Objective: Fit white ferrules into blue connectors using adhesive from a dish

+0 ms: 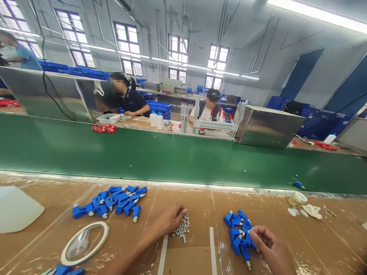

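1. Writing: no brand, label or lettering can be read on any item in the head view.
2. Left hand [169,219]: rests palm down on the brown worktable [200,214], fingers curled over a small heap of white pieces [182,228]. Whether anything is pinched cannot be told; the pieces are too small to count.
3. Right hand [268,246]: fingers bent inward at the edge of the right pile of blue connectors [237,233]. Contact with the nearest pieces is apparent; a closed hold is not confirmed.
4. Blue connectors: two main piles. The left pile [113,200] lies well apart from both hands; pieces overlap, so no exact count.
5. One tape ring [84,243] lies flat near the left forearm.
6. One green conveyor belt [172,156] runs beyond the table; one stray blue piece [298,185] lies on it.
7. Two seated people work opposite.
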A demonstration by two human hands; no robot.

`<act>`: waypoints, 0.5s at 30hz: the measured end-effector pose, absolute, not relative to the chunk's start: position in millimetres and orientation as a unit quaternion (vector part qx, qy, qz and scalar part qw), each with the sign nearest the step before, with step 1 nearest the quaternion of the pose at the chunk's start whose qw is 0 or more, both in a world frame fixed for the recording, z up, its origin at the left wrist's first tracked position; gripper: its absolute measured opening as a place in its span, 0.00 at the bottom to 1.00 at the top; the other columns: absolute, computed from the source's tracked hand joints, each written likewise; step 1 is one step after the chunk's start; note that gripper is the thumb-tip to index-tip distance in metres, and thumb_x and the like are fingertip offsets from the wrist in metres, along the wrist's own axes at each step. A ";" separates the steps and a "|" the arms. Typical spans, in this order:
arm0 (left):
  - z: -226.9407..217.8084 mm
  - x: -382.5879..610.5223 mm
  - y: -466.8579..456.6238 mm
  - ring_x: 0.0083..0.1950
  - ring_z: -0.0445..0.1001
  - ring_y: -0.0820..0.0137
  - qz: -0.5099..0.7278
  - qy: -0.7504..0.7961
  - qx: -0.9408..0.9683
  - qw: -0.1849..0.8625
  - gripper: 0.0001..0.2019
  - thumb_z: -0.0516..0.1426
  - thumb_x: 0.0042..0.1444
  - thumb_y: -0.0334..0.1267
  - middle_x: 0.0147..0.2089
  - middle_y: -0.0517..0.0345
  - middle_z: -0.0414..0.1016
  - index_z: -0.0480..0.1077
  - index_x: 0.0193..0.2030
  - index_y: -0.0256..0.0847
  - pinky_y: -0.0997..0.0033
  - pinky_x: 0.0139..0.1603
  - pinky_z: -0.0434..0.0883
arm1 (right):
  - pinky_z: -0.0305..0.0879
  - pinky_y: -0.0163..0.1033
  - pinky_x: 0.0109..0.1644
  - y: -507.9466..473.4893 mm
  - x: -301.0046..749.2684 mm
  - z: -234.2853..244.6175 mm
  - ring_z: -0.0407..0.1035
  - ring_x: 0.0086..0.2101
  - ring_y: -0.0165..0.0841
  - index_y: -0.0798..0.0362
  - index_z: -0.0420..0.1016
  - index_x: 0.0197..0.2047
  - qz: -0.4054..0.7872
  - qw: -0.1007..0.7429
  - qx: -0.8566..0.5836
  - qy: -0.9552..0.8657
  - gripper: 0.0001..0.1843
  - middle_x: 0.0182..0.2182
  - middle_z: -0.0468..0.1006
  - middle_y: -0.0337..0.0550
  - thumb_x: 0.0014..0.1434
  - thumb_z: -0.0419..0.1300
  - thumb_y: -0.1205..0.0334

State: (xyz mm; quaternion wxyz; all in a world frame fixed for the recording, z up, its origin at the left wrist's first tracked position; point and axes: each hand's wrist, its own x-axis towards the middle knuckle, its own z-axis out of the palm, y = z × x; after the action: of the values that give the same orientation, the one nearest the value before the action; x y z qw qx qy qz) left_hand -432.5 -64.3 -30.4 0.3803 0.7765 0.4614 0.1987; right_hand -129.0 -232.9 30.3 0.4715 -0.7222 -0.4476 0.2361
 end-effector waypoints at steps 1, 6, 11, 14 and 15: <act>-28.3 -434.3 -66.1 0.36 0.71 0.61 0.205 0.463 0.773 0.383 0.17 0.46 0.62 0.51 0.31 0.56 0.72 0.66 0.31 0.44 0.64 0.38 0.64 | 0.62 0.35 0.23 -224.2 -118.4 36.4 0.66 0.21 0.34 0.51 0.78 0.29 0.211 0.449 -0.735 -0.463 0.21 0.20 0.74 0.37 0.55 0.62 0.40; -5.1 -467.2 -82.3 0.35 0.69 0.62 0.239 0.487 0.738 0.400 0.24 0.45 0.62 0.59 0.30 0.58 0.72 0.70 0.33 0.43 0.65 0.36 0.63 | 0.73 0.41 0.33 -195.0 -83.0 43.9 0.76 0.29 0.43 0.50 0.81 0.30 0.176 0.383 -0.747 -0.515 0.19 0.26 0.83 0.45 0.53 0.62 0.43; 1.1 -481.7 -109.4 0.36 0.72 0.61 0.274 0.506 0.678 0.458 0.27 0.50 0.57 0.66 0.33 0.57 0.76 0.74 0.34 0.43 0.66 0.37 0.65 | 0.72 0.50 0.45 -171.6 -88.2 17.9 0.77 0.37 0.49 0.48 0.84 0.33 0.134 0.303 -0.751 -0.571 0.16 0.33 0.83 0.50 0.53 0.58 0.50; -0.9 -475.0 -122.9 0.36 0.71 0.62 0.268 0.485 0.670 0.493 0.28 0.50 0.58 0.66 0.34 0.57 0.77 0.76 0.37 0.43 0.67 0.37 0.65 | 0.69 0.53 0.52 -157.5 -89.1 4.4 0.75 0.44 0.53 0.49 0.83 0.35 0.117 0.264 -0.756 -0.587 0.13 0.37 0.82 0.53 0.51 0.58 0.59; -0.2 -472.3 -126.2 0.36 0.70 0.63 0.259 0.474 0.675 0.503 0.27 0.50 0.59 0.65 0.34 0.57 0.77 0.76 0.39 0.42 0.67 0.38 0.65 | 0.69 0.53 0.52 -153.9 -87.9 1.0 0.75 0.44 0.52 0.49 0.83 0.36 0.119 0.252 -0.758 -0.590 0.13 0.38 0.82 0.53 0.49 0.58 0.62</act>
State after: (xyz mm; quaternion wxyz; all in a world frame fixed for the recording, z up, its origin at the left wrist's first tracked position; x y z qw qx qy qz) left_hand -472.3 -126.2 -0.2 0.5034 0.6747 0.4736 0.2591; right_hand -87.9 -153.9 1.0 0.2524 -0.7580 -0.5895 0.1194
